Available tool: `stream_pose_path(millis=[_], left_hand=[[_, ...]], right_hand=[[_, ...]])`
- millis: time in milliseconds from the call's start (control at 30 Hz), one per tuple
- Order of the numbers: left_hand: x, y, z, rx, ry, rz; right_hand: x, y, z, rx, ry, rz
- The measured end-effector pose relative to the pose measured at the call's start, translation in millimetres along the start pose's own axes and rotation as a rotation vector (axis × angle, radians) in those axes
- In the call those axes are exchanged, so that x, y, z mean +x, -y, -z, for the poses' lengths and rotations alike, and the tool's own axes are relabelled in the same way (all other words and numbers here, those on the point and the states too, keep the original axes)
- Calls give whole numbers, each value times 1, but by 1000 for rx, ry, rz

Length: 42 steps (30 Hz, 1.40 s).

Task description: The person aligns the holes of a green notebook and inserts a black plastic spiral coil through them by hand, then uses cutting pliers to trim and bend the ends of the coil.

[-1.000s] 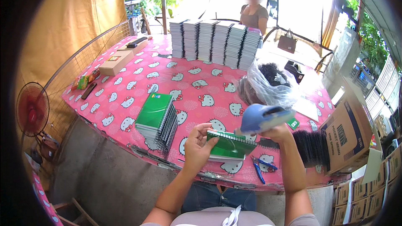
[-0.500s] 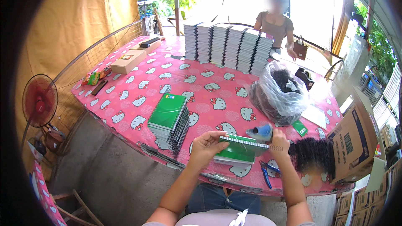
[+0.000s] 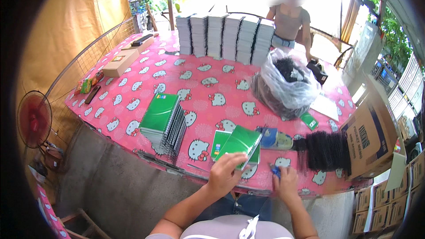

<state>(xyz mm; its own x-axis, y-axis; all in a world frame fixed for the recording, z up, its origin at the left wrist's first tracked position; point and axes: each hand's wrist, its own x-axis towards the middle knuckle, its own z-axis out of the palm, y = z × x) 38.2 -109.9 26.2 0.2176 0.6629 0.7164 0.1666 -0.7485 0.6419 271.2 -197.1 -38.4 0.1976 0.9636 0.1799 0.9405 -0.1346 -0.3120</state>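
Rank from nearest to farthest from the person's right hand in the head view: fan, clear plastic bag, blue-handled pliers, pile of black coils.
1. Blue-handled pliers, at the right hand
2. Pile of black coils, to its right
3. Clear plastic bag, well ahead of it
4. Fan, at the picture's far left

The pink-covered table [image 3: 200, 100] bears notebook stacks [image 3: 160, 111]; a green notebook [image 3: 218, 140]; a plastic bag [image 3: 290, 94]; black coils [image 3: 328, 151]
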Motion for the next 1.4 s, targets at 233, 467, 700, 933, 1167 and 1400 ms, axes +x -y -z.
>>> stream_pose_path(millis=[233, 467, 700, 933, 1167, 1400], left_hand=[[3, 2, 2, -53, -99, 25], [6, -3, 0, 2, -101, -62], [-2, 5, -2, 77, -95, -152], [7, 9, 13, -9, -168, -71], [73, 48, 158, -144, -960, 218], [53, 111, 180, 62, -918, 352]], right_hand=[[2, 74, 82, 560, -66, 277], [6, 99, 82, 401, -188, 403], [11, 89, 80, 755, 155, 211], [13, 77, 64, 1185, 494, -38], [35, 0, 8, 284, -219, 64], [52, 7, -4, 331, -241, 99]])
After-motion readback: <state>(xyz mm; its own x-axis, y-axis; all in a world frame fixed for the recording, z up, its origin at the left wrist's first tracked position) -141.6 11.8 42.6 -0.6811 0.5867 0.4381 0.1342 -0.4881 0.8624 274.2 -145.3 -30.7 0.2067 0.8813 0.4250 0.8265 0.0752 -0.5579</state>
